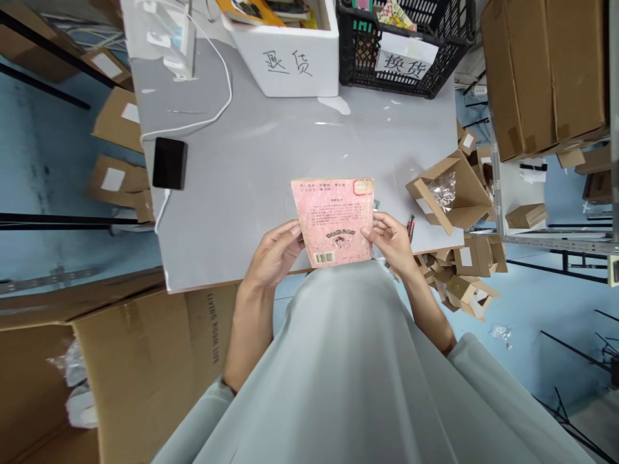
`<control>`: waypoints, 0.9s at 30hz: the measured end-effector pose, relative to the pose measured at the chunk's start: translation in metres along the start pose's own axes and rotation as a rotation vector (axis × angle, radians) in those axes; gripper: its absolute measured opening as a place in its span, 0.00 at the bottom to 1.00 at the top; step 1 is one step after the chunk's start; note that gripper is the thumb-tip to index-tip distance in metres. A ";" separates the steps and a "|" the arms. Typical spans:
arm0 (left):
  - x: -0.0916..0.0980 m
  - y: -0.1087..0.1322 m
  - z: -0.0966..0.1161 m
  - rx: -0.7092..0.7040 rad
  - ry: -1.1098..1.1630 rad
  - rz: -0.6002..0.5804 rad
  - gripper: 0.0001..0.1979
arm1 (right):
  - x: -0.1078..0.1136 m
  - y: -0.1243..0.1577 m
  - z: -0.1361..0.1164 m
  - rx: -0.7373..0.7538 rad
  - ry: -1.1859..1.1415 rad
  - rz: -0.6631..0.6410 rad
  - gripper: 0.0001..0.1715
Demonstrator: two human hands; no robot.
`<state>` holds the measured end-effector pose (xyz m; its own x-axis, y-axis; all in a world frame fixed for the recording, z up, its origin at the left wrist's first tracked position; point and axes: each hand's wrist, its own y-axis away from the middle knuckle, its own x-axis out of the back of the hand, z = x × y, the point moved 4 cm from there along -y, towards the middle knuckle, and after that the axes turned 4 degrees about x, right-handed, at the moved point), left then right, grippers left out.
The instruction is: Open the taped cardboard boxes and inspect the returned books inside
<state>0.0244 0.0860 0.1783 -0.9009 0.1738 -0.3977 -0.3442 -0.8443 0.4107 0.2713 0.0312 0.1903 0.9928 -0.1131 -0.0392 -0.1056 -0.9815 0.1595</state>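
Note:
A thin pink book (334,219) with its back cover up, barcode at the near left corner, is held over the near edge of the grey table (271,161). My left hand (276,252) grips its left edge, thumb on the cover. My right hand (393,240) grips its right edge, fingers wrapped round. A red pen (411,225) lies on the table just right of my right hand.
A black phone (169,163) on a white cable lies at the table's left. A white foam box (290,51) and a black crate (401,51) with paper labels stand at the back. An open small carton (452,190) sits at the right edge. Cardboard boxes (140,361) crowd the floor.

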 end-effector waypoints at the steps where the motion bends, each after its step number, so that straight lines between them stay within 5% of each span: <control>1: 0.001 0.000 -0.001 0.000 0.006 0.008 0.20 | -0.001 0.000 0.000 0.000 -0.002 0.000 0.34; 27: 0.020 -0.012 -0.014 -0.020 0.008 0.102 0.20 | -0.004 -0.004 0.002 0.020 0.030 -0.016 0.33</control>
<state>0.0145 0.0924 0.1539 -0.9289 0.0825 -0.3610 -0.2452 -0.8676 0.4326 0.2676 0.0350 0.1877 0.9956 -0.0933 -0.0118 -0.0908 -0.9860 0.1398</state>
